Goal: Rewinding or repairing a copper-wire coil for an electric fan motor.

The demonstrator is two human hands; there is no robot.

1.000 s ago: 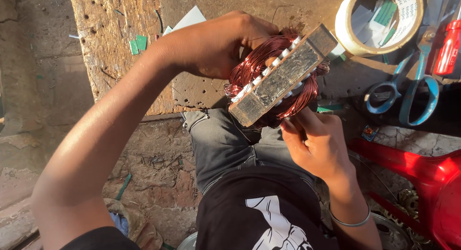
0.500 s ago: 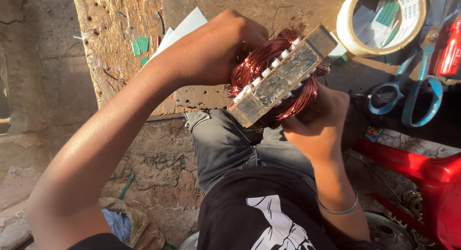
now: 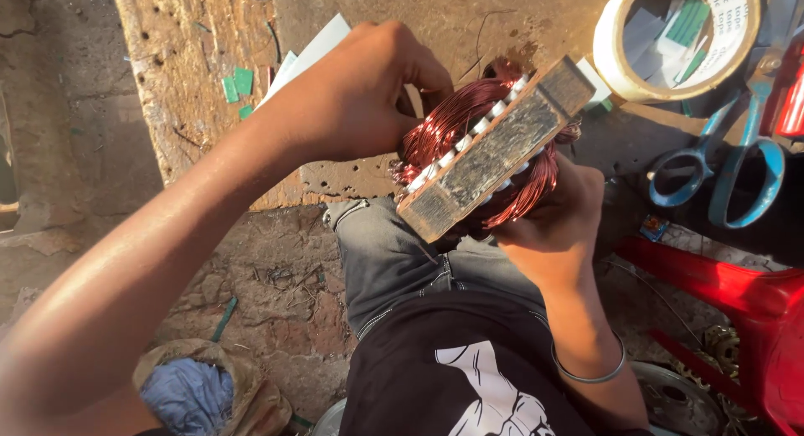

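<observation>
Honestly, with my left hand (image 3: 360, 97) and right hand (image 3: 548, 227) both clenched on this motor stator (image 3: 494, 147), I'd worry about nicking its copper windings (image 3: 448, 122).

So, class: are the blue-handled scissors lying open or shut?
Open. The scissors' two blue handle loops lie apart on the dark surface; their blades run out of view.

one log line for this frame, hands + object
left hand: grips copper coil side | right hand: supports underneath | motor stator: held tilted over lap | blue scissors, tape roll: on bench, untouched
</observation>
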